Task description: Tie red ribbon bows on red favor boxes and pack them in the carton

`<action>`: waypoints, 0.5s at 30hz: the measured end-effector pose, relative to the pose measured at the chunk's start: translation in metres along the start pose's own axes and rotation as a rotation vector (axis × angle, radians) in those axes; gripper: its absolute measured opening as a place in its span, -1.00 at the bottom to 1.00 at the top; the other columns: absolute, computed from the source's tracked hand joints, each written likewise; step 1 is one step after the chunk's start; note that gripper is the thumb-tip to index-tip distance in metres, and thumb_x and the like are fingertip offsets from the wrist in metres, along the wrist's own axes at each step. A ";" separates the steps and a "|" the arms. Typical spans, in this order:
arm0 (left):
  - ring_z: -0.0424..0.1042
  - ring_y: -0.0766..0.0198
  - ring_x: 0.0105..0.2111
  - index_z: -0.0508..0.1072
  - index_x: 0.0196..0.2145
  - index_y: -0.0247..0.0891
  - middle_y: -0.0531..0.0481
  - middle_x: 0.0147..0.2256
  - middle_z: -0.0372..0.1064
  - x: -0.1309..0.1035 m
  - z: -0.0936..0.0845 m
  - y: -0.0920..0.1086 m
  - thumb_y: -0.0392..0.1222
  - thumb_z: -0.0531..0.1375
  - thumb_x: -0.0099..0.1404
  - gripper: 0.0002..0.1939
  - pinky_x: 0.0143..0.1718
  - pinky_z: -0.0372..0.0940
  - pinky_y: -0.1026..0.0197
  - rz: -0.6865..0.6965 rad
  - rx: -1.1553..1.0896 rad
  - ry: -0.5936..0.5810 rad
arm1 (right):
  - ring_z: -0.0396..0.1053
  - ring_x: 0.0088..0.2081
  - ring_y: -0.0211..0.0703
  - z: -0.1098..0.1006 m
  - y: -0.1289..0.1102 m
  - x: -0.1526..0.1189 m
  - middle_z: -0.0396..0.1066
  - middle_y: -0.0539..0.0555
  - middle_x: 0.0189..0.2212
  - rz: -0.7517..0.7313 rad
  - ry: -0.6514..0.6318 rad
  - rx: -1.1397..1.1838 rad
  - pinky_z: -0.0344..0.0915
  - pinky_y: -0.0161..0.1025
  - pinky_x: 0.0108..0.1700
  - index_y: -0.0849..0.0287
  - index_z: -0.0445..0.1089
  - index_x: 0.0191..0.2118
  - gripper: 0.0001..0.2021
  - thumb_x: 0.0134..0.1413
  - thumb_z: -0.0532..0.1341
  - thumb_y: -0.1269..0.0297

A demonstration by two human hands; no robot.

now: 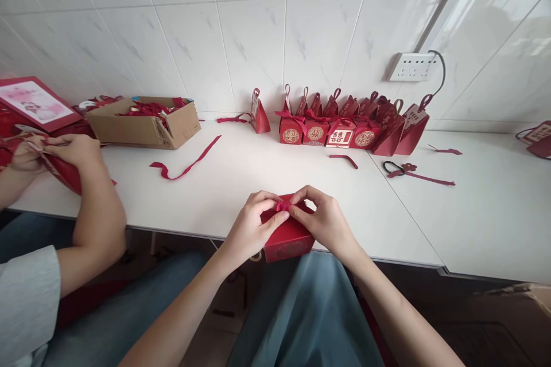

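Note:
A red gift box (pixel 289 241) sits at the table's front edge, partly hidden under my hands. On its top is a bunched red ribbon (pixel 283 205), seemingly a bow or knot. My left hand (pixel 253 223) pinches the ribbon's left side between thumb and fingers. From the other side, my right hand (pixel 321 215) has its thumb and fingertips closed on the ribbon as well. Both hands rest close against the box. A loose length of red ribbon (pixel 189 167) lies curled on the table beyond my left hand.
Red boxes (pixel 316 133) with loops and bows line the wall. A lone triangular box (pixel 259 114) stands left of them. A cardboard carton (pixel 129 126) holds red ribbons. At left, a co-worker's hands (pixel 71 149) hold red material. A black loop (pixel 394 170) and ribbon scraps lie right.

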State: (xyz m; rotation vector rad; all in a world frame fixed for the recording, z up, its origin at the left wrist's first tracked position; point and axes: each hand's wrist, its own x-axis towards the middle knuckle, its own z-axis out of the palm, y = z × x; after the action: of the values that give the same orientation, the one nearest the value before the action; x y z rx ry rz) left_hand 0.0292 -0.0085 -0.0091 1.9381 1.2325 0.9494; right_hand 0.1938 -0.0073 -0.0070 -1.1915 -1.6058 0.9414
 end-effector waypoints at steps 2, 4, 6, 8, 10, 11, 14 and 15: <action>0.31 0.15 -0.08 0.47 -0.35 -0.23 -0.06 -0.18 0.35 0.002 0.001 -0.002 -0.07 0.12 0.26 -0.79 -0.03 0.22 0.14 -0.024 -0.032 -0.012 | 0.37 -0.33 -0.19 -0.004 0.000 0.001 0.44 0.01 -0.41 -0.011 -0.046 0.010 0.29 -0.26 -0.27 0.14 0.36 -0.42 -0.88 0.02 0.20 0.22; 0.30 0.15 -0.08 0.48 -0.37 -0.23 -0.06 -0.18 0.33 0.003 0.000 -0.004 -0.06 0.13 0.24 -0.78 -0.02 0.21 0.14 -0.036 -0.057 -0.031 | 0.39 -0.31 -0.20 -0.007 0.000 0.002 0.45 0.01 -0.40 -0.030 -0.092 0.020 0.29 -0.26 -0.23 0.14 0.38 -0.41 -0.89 0.04 0.20 0.23; 0.30 0.16 -0.08 0.48 -0.40 -0.23 -0.06 -0.18 0.32 0.005 -0.001 -0.005 -0.05 0.15 0.23 -0.78 -0.02 0.21 0.14 -0.044 -0.078 -0.053 | 0.39 -0.29 -0.20 -0.009 0.000 0.003 0.46 0.01 -0.37 -0.049 -0.116 0.019 0.29 -0.26 -0.20 0.14 0.39 -0.39 -0.91 0.06 0.18 0.27; 0.31 0.16 -0.09 0.47 -0.42 -0.24 -0.06 -0.18 0.31 0.005 -0.003 -0.006 -0.03 0.15 0.22 -0.77 -0.03 0.22 0.14 -0.052 -0.094 -0.069 | 0.40 -0.28 -0.20 -0.009 0.001 0.003 0.47 0.00 -0.36 -0.060 -0.114 0.007 0.30 -0.26 -0.19 0.13 0.38 -0.38 -0.92 0.08 0.17 0.30; 0.31 0.16 -0.09 0.48 -0.41 -0.23 -0.06 -0.18 0.30 0.005 -0.004 -0.006 -0.02 0.13 0.24 -0.75 -0.05 0.23 0.15 -0.058 -0.112 -0.069 | 0.40 -0.27 -0.20 -0.008 0.002 0.002 0.47 0.00 -0.35 -0.067 -0.101 -0.013 0.30 -0.26 -0.20 0.13 0.37 -0.37 -0.93 0.09 0.15 0.31; 0.31 0.16 -0.09 0.49 -0.41 -0.23 -0.06 -0.18 0.30 0.005 -0.004 -0.005 -0.01 0.12 0.25 -0.73 -0.06 0.23 0.16 -0.060 -0.121 -0.066 | 0.41 -0.27 -0.19 -0.007 0.002 0.002 0.47 0.00 -0.35 -0.070 -0.095 -0.024 0.30 -0.26 -0.21 0.12 0.36 -0.36 -0.93 0.10 0.15 0.32; 0.31 0.18 -0.10 0.49 -0.43 -0.23 -0.05 -0.20 0.30 0.005 -0.003 -0.004 0.00 0.09 0.28 -0.69 -0.06 0.23 0.19 -0.065 -0.149 -0.043 | 0.41 -0.28 -0.19 -0.004 0.003 0.002 0.47 -0.01 -0.35 -0.089 -0.098 -0.031 0.31 -0.26 -0.23 0.11 0.35 -0.35 -0.93 0.11 0.13 0.34; 0.31 0.19 -0.11 0.49 -0.45 -0.24 -0.04 -0.21 0.30 0.005 -0.003 -0.004 0.00 0.08 0.28 -0.68 -0.06 0.22 0.19 -0.065 -0.157 -0.033 | 0.42 -0.28 -0.20 -0.003 0.003 0.002 0.47 -0.02 -0.36 -0.099 -0.098 -0.027 0.31 -0.27 -0.23 0.11 0.35 -0.34 -0.92 0.11 0.12 0.35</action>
State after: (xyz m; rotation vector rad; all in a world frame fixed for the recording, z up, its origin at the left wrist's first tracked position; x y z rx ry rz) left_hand 0.0264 -0.0023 -0.0099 1.7745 1.1589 0.9478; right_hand 0.1974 -0.0043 -0.0079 -1.0877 -1.7437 0.9293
